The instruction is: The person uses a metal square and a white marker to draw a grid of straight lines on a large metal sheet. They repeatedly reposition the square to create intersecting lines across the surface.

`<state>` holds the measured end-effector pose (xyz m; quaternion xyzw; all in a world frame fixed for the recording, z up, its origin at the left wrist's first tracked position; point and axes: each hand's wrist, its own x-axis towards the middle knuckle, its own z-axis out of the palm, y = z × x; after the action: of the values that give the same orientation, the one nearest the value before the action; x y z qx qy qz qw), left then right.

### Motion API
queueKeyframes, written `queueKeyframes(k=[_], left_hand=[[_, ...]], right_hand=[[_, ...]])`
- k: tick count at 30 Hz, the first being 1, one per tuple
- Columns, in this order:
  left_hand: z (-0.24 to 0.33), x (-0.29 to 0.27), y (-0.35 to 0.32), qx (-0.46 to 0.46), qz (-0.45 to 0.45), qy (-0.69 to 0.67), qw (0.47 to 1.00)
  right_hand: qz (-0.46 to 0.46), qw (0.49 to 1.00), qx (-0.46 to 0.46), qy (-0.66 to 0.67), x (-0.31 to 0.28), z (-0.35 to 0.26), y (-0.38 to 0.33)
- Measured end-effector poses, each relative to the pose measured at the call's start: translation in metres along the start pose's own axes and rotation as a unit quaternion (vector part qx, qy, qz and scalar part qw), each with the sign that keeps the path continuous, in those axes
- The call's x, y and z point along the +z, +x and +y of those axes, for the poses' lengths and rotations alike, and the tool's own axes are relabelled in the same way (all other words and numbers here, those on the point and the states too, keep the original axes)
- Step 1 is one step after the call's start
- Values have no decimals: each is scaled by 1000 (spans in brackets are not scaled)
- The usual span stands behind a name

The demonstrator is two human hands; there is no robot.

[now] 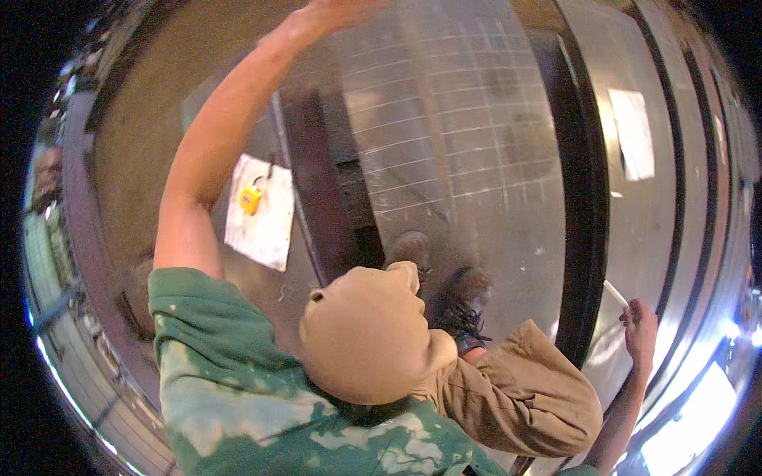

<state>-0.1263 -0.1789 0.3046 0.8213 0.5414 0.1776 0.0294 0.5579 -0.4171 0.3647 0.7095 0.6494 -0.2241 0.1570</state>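
My left hand stretches far forward over the metal plate, its fingers blurred and cut off by the upper edge of the picture. Thin white lines run across the grey metal plate, some crossing others. Off to the right, my right hand pinches a slim white marking stick, perhaps chalk; its tip points forward and left. Beside my left forearm, a stained white sheet lies with a small yellow padlock on top.
My bent knee and dark laced shoes are on or near the plate. A dark gap separates it from more metal strips on the right, where another white sheet lies. A dark reddish beam runs along the left.
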Motion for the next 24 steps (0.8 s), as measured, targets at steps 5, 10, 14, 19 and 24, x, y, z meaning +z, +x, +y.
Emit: queueKeyframes(k=[5,10,14,19,24], left_hand=[[63,-52,-25,83,33,57,994],[148,-119,-43,62,-25,97,993],[190,-131,-60,57,-13,115,992],[208,-140,-73,20,-46,180,982],[201,-139,-87,36,-24,175,984]], right_hand=[[-8,973,-185,139,82,-2,74],[-182,862,-240,407,121,-66,123],[-203,832,-257,447,167,-112,125],[-199,832,-208,475,206,-164,110],[-149,844,-223,465,247,-208,113]])
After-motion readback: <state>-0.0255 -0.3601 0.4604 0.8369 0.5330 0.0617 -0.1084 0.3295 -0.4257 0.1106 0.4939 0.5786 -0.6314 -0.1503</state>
